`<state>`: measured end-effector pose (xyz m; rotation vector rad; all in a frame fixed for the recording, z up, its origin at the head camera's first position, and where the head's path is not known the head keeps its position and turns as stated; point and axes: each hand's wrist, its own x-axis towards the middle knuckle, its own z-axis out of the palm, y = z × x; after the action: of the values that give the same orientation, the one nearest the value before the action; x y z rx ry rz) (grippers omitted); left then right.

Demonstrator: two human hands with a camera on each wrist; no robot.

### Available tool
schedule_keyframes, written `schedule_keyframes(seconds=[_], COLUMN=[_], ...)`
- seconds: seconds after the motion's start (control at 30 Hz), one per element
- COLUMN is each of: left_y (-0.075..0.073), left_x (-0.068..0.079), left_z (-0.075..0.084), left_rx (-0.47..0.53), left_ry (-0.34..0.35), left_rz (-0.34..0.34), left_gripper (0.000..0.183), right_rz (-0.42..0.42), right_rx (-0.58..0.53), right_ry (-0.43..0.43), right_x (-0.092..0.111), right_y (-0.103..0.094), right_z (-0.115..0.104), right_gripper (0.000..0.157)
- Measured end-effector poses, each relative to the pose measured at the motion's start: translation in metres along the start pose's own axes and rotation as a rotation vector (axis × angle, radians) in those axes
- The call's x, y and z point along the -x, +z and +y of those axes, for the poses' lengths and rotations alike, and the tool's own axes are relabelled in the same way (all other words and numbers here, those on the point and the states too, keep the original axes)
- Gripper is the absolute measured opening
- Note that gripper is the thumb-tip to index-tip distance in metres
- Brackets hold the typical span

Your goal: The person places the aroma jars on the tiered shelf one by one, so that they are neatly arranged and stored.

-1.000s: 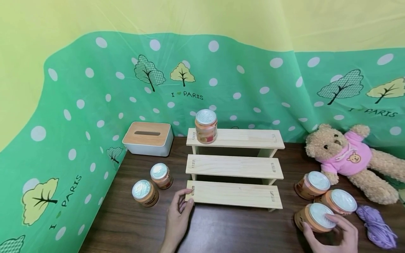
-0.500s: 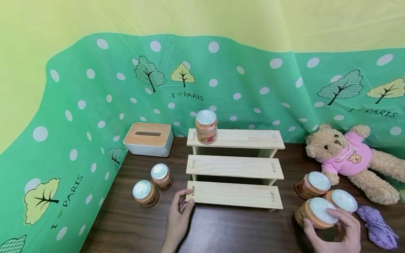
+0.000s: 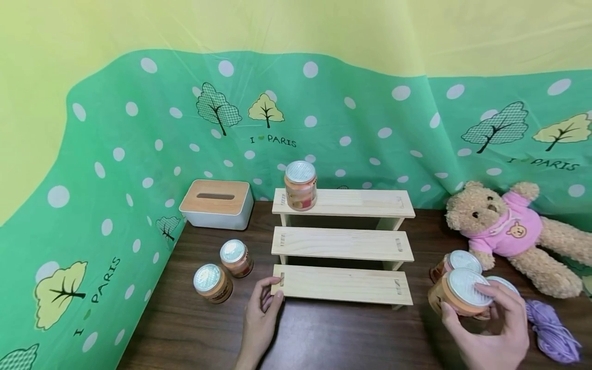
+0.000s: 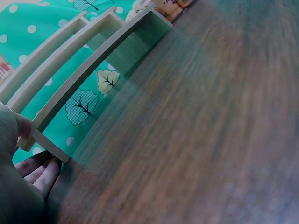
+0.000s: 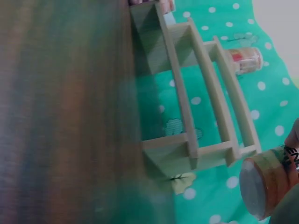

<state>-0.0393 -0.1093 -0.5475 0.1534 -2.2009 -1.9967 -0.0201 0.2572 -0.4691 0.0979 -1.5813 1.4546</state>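
Observation:
My left hand [image 3: 260,318] pinches the left end of the lowest step of a three-step wooden display shelf [image 3: 342,284]. In the left wrist view, the thumb lies at the step's top [image 4: 79,81] and fingers reach round its side support. Over at the right, my right hand [image 3: 501,321] grips a lidded jar [image 3: 443,299], thumb on one side and fingers on the other. The right wrist view shows this jar [image 5: 266,184] raised off the table, its base in sight. Behind it, two more jars, one amber [image 3: 439,270] and one with a pale lid [image 3: 505,284], are partly hidden.
One jar [image 3: 300,187] stands on the top step's left end. Two jars [image 3: 214,283] stand left of the shelf, before a tissue box [image 3: 216,203]. A teddy bear [image 3: 513,226] and purple yarn [image 3: 555,331] lie at right. Patterned cloth [image 3: 370,113] hangs behind.
My right hand has lifted its jar from the table and moved it slightly away from me, so it now covers more of the two jars behind. The left hand has stayed on the shelf.

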Motion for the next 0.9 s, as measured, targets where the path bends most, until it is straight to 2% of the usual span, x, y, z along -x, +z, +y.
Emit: schedule_keyframes(seconds=[0.17,0.37,0.7,0.9], left_y=[-0.001,-0.001,-0.001,-0.001], left_x=[0.0,0.0,0.0,0.0], left_z=[-0.001,-0.001,-0.001,-0.001], left_rx=[0.006,0.007,0.004,0.0], left_ry=[0.003,0.005,-0.005,-0.004], left_rz=[0.002,-0.003,-0.003,-0.004], left_gripper=[0.025,0.026,0.026,0.026], right_rz=[-0.057,-0.116,-0.118,-0.133], right_rx=[-0.07,-0.014,0.097,0.044], right_ry=[-0.006,-0.002,-0.039,-0.023], right_x=[-0.012,-0.026,-0.052,-0.061], right_y=[0.005,0.011,0.033,0.045], right_z=[-0.001,-0.005,-0.011,-0.007], right_gripper=[0.061,0.064,0.063,0.064])
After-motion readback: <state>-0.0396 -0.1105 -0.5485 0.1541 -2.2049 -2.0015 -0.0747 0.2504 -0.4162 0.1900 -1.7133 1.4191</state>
